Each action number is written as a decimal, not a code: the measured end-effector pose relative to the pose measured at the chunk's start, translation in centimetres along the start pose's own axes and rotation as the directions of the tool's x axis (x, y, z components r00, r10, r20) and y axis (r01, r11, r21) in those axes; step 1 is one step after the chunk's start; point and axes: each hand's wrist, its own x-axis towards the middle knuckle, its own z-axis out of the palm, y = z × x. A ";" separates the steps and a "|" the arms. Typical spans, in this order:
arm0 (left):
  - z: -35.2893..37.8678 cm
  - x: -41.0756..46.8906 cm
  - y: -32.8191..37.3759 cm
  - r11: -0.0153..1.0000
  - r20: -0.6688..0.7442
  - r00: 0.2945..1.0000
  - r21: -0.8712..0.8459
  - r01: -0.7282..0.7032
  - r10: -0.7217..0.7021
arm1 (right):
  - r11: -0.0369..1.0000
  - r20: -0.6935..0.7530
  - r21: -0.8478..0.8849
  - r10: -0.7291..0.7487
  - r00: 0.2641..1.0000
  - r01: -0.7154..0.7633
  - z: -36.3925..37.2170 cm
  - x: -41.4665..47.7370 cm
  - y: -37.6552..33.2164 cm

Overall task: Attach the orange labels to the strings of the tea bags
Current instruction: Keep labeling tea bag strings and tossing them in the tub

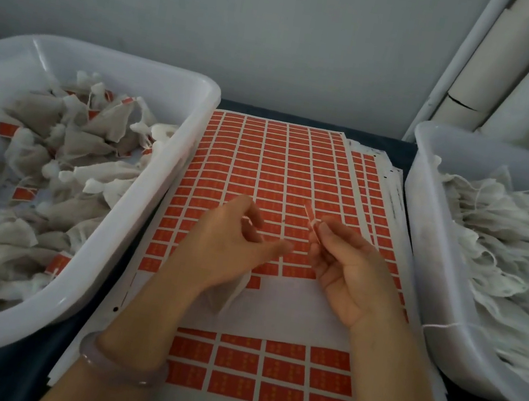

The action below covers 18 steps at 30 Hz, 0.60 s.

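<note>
Right hand: thumb and forefinger fingers clamped on one peeled orange label, held upright off the sheets, probably so the sticky side stays clear until the string is laid in.

Left hand: fingers curled, one tea bag hanging out from under the palm. My read is that the lower fingers pin the bag while forefinger and thumb, slightly apart, present the string. The string itself is too thin to make out between the hands.

Both hands hover dead centre over the label sheets, so peel and stick happen in one spot.

Layout looks like a flow line:
- 3 o'clock: right bin, pile of unlabelled bags with loose strings, one string draped over the rim. Feed side.
- 9 o'clock: left bin, labelled bags with orange tags showing. Output side.
- 12 to 6 o'clock: sheets stacked on the dark counter.

Counts:
- bins: 2
- label in hand: 1
- bag in hand: 1
- sheets: several overlapped, exact number cannot tell
- labels left on the sheets: dense grid, too many to count; bare backing under the hands, where rows are already peeled
- bags per bin: heaped, not countable
- bracelet: 1, left wrist
- white pipes at 1 o'clock: at least 2
</note>
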 end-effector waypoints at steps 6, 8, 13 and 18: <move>-0.9 0.2 0.0 0.981 0.020 1.000 -0.193 -0.018 0.022 | 0.999 -0.008 0.024 -0.025 1.000 0.025 -0.1 -0.3 0.1; -1.1 -0.1 0.2 0.995 0.017 0.999 -0.098 -0.032 0.034 | 1.000 -0.017 0.008 -0.024 1.000 0.025 0.0 -0.4 0.1; -1.1 -0.9 -0.1 0.949 0.112 0.986 0.277 -0.151 0.124 | 0.999 -0.035 -0.021 -0.034 0.999 0.034 0.0 -0.4 0.3; -1.6 -0.9 0.6 0.977 0.010 0.977 -0.005 -0.214 0.214 | 0.998 -0.026 0.012 -0.054 0.998 0.055 0.0 -0.4 0.2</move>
